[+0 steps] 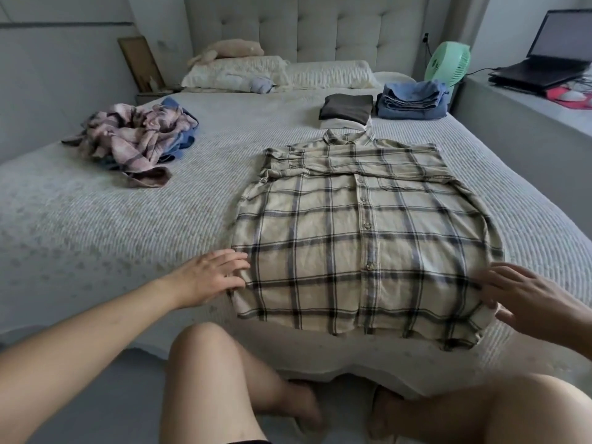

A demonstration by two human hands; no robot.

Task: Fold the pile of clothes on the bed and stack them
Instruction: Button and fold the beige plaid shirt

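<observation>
A: Left hand [208, 277] fingers [232, 265] spread nearly flat, touching the left edge of the beige plaid button-up shirt [362, 238], gripping nothing.

B: Same on the right hand [525, 299] – straight loose fingers [493, 283] resting on the shirt's right hem corner, no pinch.

A: Shirt spread face-up on the grey ribbed bedspread [128, 225], sleeves tucked across the chest.

B: Rumpled pink plaid pile of unfolded clothes [137, 142] off far left. Folded dark brown stack [347, 110] and folded blue denim stack [411, 100] just past the collar.
</observation>
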